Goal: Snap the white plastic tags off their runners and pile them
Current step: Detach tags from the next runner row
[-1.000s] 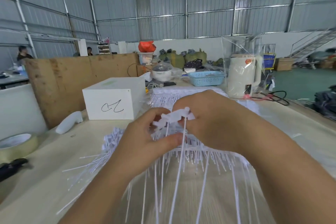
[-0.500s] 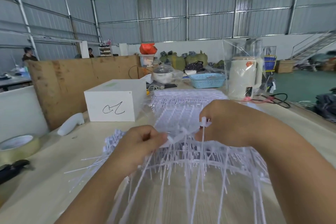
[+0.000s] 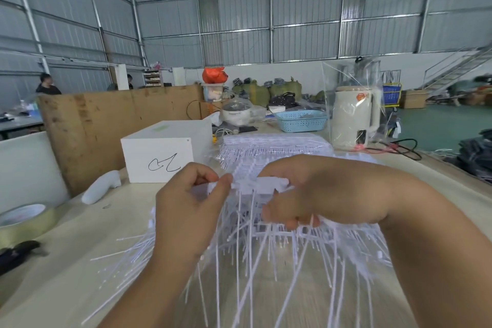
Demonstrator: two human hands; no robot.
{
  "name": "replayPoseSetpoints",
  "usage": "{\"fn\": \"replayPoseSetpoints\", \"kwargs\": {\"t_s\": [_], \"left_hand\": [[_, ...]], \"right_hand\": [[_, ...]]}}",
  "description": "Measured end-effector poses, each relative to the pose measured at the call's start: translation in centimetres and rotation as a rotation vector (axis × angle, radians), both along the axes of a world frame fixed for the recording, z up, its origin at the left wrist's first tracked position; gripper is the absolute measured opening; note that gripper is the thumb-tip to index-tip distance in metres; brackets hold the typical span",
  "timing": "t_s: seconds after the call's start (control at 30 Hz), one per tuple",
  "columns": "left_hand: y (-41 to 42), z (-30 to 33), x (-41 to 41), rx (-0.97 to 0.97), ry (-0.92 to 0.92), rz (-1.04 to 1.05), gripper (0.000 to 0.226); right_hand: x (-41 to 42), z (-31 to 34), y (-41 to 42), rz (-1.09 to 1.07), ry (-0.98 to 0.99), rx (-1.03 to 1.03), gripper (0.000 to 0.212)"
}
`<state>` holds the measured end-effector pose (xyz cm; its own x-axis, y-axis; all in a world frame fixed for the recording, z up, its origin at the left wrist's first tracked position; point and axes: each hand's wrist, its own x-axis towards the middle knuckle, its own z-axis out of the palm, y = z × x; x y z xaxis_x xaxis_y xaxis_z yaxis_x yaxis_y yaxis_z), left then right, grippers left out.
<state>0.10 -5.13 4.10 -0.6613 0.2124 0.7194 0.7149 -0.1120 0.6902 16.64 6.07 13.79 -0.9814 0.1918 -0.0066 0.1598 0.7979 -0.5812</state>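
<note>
I find my left hand and right hand both pinching one runner of white tags above the loose pile on the table; I judge the tags light, thin, whippy and brittle at the joints, best gripped at the blocky heads.

The tags are plain white, as is the stack of runners behind them. The box is white with a black scrawl on its front and a pale green label on top. The basket is light blue with a pierced lattice pattern. The kettle is cream with an orange sticker. The table is pale beige, the tape roll yellowish, the board brown, the bag orange-red, the floor green
</note>
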Motion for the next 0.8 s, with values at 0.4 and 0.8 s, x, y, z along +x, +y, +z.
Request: {"fn": "replayPoseSetpoints", "kwargs": {"t_s": [0.4, 0.8], "left_hand": [[-0.1, 0.3, 0.9, -0.12, -0.129, -0.567, 0.051], [0.3, 1.0, 1.3, 0.078, -0.336, -0.488, 0.016]], "right_hand": [[-2.7, -2.2, 0.2, -0.011, 0.335, 0.222, 0.01], [-1.4, -2.2, 1.3, -0.261, 0.068, 0.262, 0.041]]}}
